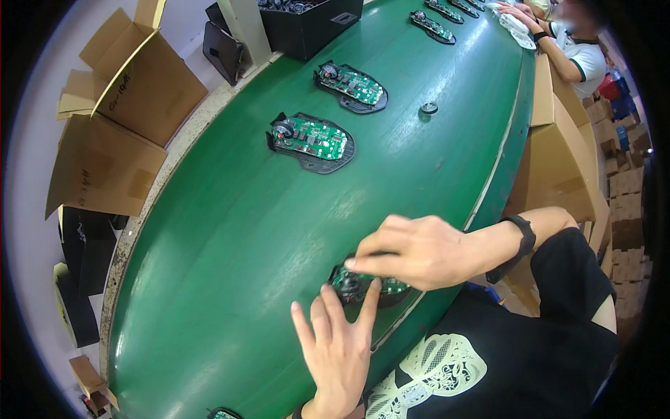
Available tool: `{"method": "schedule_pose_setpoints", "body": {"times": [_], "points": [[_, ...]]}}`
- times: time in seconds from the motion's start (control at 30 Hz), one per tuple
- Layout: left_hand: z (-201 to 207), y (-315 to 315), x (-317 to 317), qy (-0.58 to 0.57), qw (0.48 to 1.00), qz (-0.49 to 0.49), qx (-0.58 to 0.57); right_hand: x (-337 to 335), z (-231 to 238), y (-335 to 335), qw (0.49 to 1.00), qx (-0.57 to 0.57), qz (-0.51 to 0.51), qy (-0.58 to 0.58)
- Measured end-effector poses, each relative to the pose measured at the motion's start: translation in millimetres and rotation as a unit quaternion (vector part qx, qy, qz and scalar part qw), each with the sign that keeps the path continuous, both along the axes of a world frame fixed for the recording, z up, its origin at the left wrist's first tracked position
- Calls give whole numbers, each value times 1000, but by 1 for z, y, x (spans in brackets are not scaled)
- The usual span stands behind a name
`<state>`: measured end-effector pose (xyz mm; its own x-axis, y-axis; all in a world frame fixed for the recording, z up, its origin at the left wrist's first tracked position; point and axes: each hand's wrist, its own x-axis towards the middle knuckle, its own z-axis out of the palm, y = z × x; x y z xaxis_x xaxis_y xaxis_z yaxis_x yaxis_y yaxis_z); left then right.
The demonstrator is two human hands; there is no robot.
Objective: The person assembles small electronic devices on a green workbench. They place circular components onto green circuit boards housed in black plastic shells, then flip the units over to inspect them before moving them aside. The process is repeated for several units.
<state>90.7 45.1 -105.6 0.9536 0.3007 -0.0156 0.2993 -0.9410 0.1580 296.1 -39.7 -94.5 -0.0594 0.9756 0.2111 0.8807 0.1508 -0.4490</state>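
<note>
A black mouse base (356, 290) with a green circuit board and a dark wheel lies on the green work surface in front of me, partly hidden under my hands. My left hand (342, 349) reaches from below; its fingertips straddle the wheel end and steady the base, while the outer fingers stretch away. From the right, my right hand (419, 255) bends over the far side. Its thumb and finger press together at the wheel end, and whatever small part sits between them is hidden. Farther off lie two similar mouse bases, one nearer (314, 142) and one beyond (352, 87).
A small dark ring-shaped part (428, 108) lies right of the farther bases. More bases (433, 26) line the far end, where a co-worker (572, 56) handles white cloth. A black bin (307, 28) stands at the back; cardboard boxes (150, 91) flank the left edge.
</note>
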Motion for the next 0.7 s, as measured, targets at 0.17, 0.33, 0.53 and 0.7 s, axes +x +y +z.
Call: {"method": "schedule_pose_setpoints", "body": {"times": [0.17, 0.33, 0.53, 0.7], "points": [[6, -7, -20, 65, 997, 45, 14, 5, 6, -20, 998, -31, -54, 31], [-4, -10, -20, 53, 998, 27, 34, -9, -10, -25, 999, 3, -40, 15], [14, -4, -21, 59, 996, 70, -16, -17, -16, -16, 1000, 8, -22, 5], [5, 9, -6, 7, 994, 100, -50, -12, -12, -16, 998, -38, -41, 35]]}}
